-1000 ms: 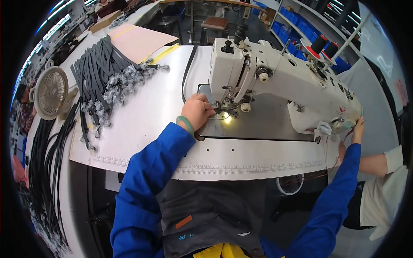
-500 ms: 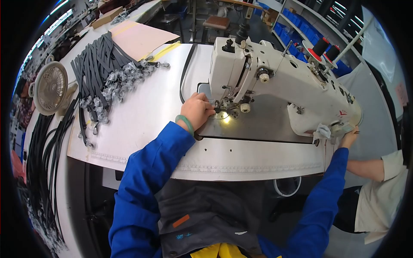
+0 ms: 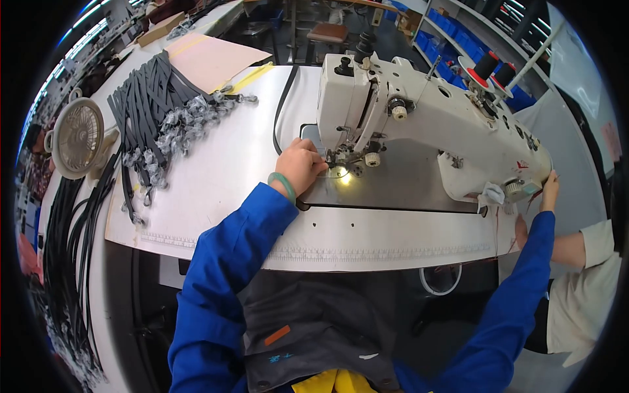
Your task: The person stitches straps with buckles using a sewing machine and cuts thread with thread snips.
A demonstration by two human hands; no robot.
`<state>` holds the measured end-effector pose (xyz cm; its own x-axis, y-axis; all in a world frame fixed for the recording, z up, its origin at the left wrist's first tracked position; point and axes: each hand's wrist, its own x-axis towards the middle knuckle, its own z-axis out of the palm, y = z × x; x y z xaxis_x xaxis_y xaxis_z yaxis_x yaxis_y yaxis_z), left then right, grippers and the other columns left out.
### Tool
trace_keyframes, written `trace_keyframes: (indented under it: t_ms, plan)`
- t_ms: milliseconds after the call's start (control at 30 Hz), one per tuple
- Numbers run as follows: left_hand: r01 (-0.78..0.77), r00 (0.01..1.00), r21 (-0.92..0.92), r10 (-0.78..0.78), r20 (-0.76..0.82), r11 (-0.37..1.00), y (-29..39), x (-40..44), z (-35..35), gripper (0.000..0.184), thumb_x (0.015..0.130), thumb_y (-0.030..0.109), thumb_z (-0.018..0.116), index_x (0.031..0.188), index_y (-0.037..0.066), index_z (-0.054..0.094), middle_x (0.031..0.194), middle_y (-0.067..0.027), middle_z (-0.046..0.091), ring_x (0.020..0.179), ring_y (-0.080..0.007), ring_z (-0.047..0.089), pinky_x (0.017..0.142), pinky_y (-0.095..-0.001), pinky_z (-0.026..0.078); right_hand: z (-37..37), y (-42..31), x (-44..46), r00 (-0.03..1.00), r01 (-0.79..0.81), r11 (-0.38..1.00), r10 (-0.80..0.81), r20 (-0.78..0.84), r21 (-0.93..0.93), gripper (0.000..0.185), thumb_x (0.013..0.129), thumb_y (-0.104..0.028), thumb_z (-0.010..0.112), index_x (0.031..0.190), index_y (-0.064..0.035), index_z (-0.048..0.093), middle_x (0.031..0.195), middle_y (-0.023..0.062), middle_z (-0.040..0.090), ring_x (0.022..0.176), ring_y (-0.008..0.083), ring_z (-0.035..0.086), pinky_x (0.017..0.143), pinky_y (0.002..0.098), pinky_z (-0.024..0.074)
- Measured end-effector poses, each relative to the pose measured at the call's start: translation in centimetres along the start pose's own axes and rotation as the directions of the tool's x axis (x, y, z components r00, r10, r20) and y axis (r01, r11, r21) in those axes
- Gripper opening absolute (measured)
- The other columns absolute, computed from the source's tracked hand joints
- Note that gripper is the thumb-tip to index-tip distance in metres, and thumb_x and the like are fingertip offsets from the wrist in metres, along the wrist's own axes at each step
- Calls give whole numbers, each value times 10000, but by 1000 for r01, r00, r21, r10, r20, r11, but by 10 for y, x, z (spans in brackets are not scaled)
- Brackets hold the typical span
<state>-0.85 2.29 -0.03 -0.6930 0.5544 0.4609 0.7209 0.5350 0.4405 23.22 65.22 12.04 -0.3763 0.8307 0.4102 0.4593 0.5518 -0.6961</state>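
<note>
My left hand point(image 3: 300, 166), with a green bangle at the wrist, is closed in a pinch at the needle area of a white sewing machine point(image 3: 419, 108). Between its fingertips is the end of a black strap point(image 3: 283, 108), which loops back over the table behind the hand. The presser foot point(image 3: 341, 158) is right beside the fingertips, lit by a small lamp. At the machine's far right end, my right hand point(image 3: 550, 190) has its fingers against the handwheel point(image 3: 552, 168); part of the grip is hidden.
A pile of dark grey straps point(image 3: 147, 98) with plastic-wrapped ends lies left, near a small fan point(image 3: 77, 136). More black straps point(image 3: 65, 223) hang at the far left. Thread spools point(image 3: 486, 65) stand on the machine. Another person's hand point(image 3: 521, 230) is at the table's right edge.
My right hand has moved up and slightly right along the machine's end. The other person's hand now shows beside my sleeve. My left hand stays in place.
</note>
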Motion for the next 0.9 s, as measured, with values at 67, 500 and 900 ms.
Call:
trace_keyframes:
  t_ms: [67, 500, 900]
  plan:
    - [-1, 1000, 1, 1, -3, 1000, -1, 1, 1, 85, 677, 169, 712, 739, 111, 719, 800, -34, 597, 831, -229, 539, 725, -331, 473, 5, -1, -12, 997, 23, 997, -18, -72, 79, 594, 943, -451, 361, 1111, 98, 512, 1066, 180, 579, 995, 241, 529, 869, 322, 392]
    - [14, 1000, -2, -14, 0, 1000, -2, 4, 0, 86, 684, 161, 707, 750, 107, 720, 809, -34, 599, 847, -226, 534, 734, -328, 471, 11, 20, 0, 997, 0, 978, 16, -73, 208, 581, 946, -455, 358, 1130, 73, 518, 1076, 157, 582, 993, 252, 529, 862, 319, 397]
    - [15, 1000, 11, -15, -20, 1000, -1, 4, 1, 87, 684, 172, 702, 743, 110, 719, 809, -29, 597, 847, -225, 535, 727, -330, 474, 21, 15, -18, 957, 74, 984, -24, -290, 162, 611, 939, -460, 348, 1150, 90, 513, 1134, 217, 565, 1018, 294, 549, 885, 343, 404]
